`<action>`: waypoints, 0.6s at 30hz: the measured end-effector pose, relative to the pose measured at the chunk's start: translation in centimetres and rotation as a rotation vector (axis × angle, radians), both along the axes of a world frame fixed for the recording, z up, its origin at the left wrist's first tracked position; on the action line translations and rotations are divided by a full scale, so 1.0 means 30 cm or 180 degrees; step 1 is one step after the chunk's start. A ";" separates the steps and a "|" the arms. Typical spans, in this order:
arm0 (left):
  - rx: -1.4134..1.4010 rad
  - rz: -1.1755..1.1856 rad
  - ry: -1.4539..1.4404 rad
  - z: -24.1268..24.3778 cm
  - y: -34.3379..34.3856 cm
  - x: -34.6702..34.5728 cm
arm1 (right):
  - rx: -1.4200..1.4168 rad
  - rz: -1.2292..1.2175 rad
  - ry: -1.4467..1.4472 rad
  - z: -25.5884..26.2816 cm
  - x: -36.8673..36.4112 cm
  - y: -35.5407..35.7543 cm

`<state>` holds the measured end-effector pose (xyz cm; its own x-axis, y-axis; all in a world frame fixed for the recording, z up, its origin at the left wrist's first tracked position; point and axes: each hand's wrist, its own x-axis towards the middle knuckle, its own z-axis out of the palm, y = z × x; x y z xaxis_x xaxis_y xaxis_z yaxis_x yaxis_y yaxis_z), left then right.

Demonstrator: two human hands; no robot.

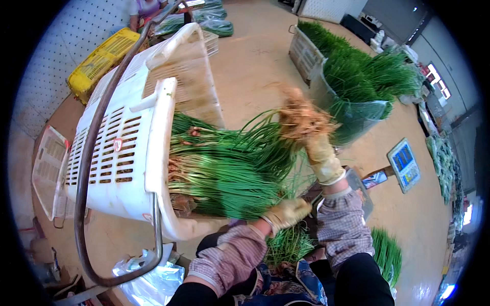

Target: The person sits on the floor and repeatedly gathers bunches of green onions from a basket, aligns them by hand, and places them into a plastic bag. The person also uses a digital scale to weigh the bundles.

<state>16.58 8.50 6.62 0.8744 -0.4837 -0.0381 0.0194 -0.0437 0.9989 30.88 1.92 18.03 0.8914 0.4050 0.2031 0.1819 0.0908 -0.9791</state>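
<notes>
My right hand (322, 158), in a tan work glove, is raised and grips a clump of dry brown roots or husks (304, 116); its fingers are largely hidden behind it. Long green leaves trail left from the clump. My left hand (289, 214), in a similar glove and blurred, is low with curled fingers near the loose leaves; whether it holds anything cannot be made out. Left of both hands, a white plastic crate (160, 141) lies on its side, its opening towards me. Green scallion-like stalks (237, 176) are spread out of it, their pale reddish bases inside the crate.
A bent metal bar (89, 160) crosses the crate. At upper right stand a crate (304, 57) and plastic bag of greens (363, 72). A scale display (405, 164) and phone (375, 179) are at right. Cut leaves (291, 244) lie below my hands. A person (147, 9) is behind a yellow crate (103, 63).
</notes>
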 end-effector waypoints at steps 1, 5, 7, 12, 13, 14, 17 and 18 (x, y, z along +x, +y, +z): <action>-0.1621 -0.0303 0.1142 -0.030 0.002 0.027 | 0.0438 0.0244 0.0067 0.048 -0.046 -0.053; -0.3654 -0.1258 0.1772 0.114 0.077 0.004 | 0.0844 0.0588 0.0116 0.220 -0.371 -0.150; -0.3687 -0.0866 0.1687 0.152 0.015 -0.071 | -0.0262 0.0672 -0.0628 0.160 -0.453 -0.257; -0.3536 0.0098 0.2152 0.081 -0.064 -0.215 | -0.3163 0.0407 -0.2953 -0.046 -0.714 -0.332; -0.3680 0.0027 0.2306 0.056 -0.067 -0.224 | -0.3169 0.0279 -0.2893 -0.045 -0.765 -0.332; -0.3639 -0.0182 0.2423 0.067 -0.066 -0.242 | -0.3182 0.0262 -0.2829 -0.027 -0.803 -0.348; -0.3664 -0.0142 0.2451 0.090 -0.126 -0.300 | -0.2644 0.0449 -0.2357 -0.053 -0.865 -0.426; -0.3707 -0.0022 0.2440 0.085 -0.159 -0.325 | -0.2378 0.0544 -0.2125 -0.093 -0.883 -0.468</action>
